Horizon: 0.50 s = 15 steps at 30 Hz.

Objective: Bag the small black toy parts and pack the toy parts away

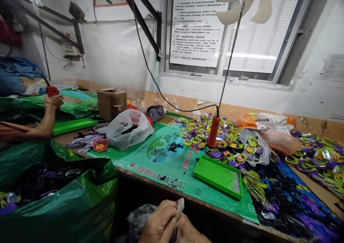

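Note:
My left hand point(158, 223) and my right hand point(189, 232) sit together at the bottom edge, below the table's front rim. Both are closed around a thin white strip of plastic point(179, 205) that sticks up between them. A crumpled clear bag point(139, 216) lies just left of my left hand. On the table ahead hangs an orange electric screwdriver point(213, 132) from a cord, above a green mesh tray point(219, 175) with small screws at its right end.
A green printed mat point(161, 157) covers the table point(150, 182). Piles of yellow-purple toy parts point(314, 157), a white plastic bag point(129, 128), a cardboard box point(111, 103) and a pink basket point(281, 141) lie on it. At left, another person's hand point(53, 101) grips a red tool. Green sacks point(61, 200) stand below.

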Each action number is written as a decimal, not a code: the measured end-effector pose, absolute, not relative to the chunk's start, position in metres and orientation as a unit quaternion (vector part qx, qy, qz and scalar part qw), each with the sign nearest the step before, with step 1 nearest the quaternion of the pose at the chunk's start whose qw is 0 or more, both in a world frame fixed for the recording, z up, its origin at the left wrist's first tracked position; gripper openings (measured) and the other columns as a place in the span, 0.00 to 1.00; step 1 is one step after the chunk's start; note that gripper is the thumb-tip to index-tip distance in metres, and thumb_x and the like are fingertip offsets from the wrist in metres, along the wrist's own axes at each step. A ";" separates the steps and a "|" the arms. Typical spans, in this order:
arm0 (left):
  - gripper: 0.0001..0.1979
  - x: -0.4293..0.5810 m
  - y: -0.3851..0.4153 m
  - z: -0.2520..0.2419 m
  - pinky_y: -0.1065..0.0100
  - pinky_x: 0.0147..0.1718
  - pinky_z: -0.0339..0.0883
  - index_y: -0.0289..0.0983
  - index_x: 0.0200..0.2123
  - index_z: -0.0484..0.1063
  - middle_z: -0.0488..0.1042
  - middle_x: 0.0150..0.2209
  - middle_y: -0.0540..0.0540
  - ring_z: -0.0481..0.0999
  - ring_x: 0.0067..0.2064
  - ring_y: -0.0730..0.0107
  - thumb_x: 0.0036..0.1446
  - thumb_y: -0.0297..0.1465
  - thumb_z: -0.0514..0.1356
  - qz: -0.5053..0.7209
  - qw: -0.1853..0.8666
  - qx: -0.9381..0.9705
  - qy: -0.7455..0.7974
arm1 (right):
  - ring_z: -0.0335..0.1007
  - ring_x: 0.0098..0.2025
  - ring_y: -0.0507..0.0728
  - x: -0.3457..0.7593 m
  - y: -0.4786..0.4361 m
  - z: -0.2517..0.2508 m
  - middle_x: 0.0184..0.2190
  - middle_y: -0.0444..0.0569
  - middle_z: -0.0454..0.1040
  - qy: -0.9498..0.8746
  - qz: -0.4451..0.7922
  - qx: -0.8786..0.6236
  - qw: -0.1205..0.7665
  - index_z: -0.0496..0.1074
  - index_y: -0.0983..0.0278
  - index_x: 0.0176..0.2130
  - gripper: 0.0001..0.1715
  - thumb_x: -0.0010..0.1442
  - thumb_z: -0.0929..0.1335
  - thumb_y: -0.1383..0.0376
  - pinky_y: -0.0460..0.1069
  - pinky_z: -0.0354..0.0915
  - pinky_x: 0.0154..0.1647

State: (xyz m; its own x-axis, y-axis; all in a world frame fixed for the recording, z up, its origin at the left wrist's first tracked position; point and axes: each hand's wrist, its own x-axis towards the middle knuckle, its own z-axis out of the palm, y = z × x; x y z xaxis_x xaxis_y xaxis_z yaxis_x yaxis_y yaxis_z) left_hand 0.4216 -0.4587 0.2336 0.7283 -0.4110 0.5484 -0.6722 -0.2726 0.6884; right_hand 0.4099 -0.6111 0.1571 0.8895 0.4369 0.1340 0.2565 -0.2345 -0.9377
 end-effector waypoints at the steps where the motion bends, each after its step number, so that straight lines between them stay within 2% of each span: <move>1: 0.12 0.432 -0.462 0.238 0.77 0.35 0.71 0.38 0.31 0.72 0.75 0.33 0.47 0.76 0.35 0.74 0.65 0.28 0.52 0.134 0.497 0.783 -0.348 | 0.67 0.49 0.63 0.421 -0.610 0.160 0.46 0.49 0.69 -0.216 0.085 -0.767 0.599 0.71 0.53 0.54 0.28 0.55 0.72 0.53 0.55 0.67 0.47; 4: 0.12 0.473 -0.470 0.247 0.76 0.35 0.70 0.37 0.29 0.71 0.74 0.31 0.48 0.75 0.34 0.74 0.65 0.28 0.53 0.152 0.508 0.779 -0.336 | 0.68 0.42 0.60 0.468 -0.610 0.169 0.41 0.46 0.71 -0.185 0.107 -0.724 0.656 0.73 0.59 0.48 0.35 0.39 0.78 0.59 0.52 0.66 0.42; 6: 0.11 0.511 -0.471 0.252 0.73 0.36 0.71 0.37 0.29 0.73 0.75 0.31 0.47 0.76 0.35 0.72 0.64 0.30 0.55 0.166 0.517 0.779 -0.312 | 0.66 0.38 0.56 0.509 -0.612 0.175 0.36 0.43 0.72 -0.113 0.119 -0.687 0.708 0.75 0.62 0.41 0.31 0.33 0.77 0.64 0.50 0.64 0.39; 9: 0.11 0.577 -0.460 0.261 0.67 0.43 0.73 0.39 0.35 0.76 0.78 0.39 0.43 0.78 0.42 0.64 0.62 0.37 0.57 0.163 0.556 0.780 -0.237 | 0.64 0.30 0.52 0.577 -0.613 0.181 0.28 0.41 0.73 0.010 0.140 -0.632 0.763 0.74 0.64 0.32 0.21 0.32 0.74 0.67 0.47 0.61 0.33; 11: 0.16 0.622 -0.444 0.265 0.63 0.45 0.73 0.39 0.40 0.77 0.77 0.46 0.41 0.78 0.45 0.59 0.60 0.43 0.57 0.149 0.592 0.776 -0.157 | 0.64 0.25 0.51 0.622 -0.609 0.184 0.23 0.42 0.73 0.075 0.159 -0.581 0.795 0.73 0.65 0.28 0.17 0.31 0.72 0.68 0.46 0.60 0.29; 13: 0.24 0.667 -0.421 0.262 0.60 0.44 0.73 0.37 0.45 0.75 0.77 0.47 0.40 0.78 0.43 0.57 0.57 0.49 0.56 0.140 0.608 0.778 -0.068 | 0.66 0.23 0.53 0.663 -0.602 0.187 0.21 0.44 0.74 0.120 0.174 -0.540 0.815 0.73 0.66 0.27 0.17 0.29 0.71 0.69 0.47 0.61 0.27; 15: 0.30 0.712 -0.393 0.250 0.59 0.42 0.73 0.35 0.46 0.74 0.78 0.44 0.40 0.78 0.39 0.56 0.54 0.53 0.54 0.134 0.599 0.789 0.023 | 0.68 0.23 0.53 0.703 -0.592 0.192 0.21 0.45 0.74 0.147 0.168 -0.510 0.830 0.73 0.67 0.28 0.18 0.29 0.70 0.71 0.46 0.62 0.26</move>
State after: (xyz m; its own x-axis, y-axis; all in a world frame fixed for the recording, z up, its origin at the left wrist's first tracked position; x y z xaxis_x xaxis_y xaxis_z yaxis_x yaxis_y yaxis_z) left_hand 0.7117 -0.3934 0.2498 0.9628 0.1978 0.1843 -0.1243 -0.2815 0.9515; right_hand 0.7029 -0.5918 0.1917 0.9001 0.1289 -0.4161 -0.4294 0.4228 -0.7980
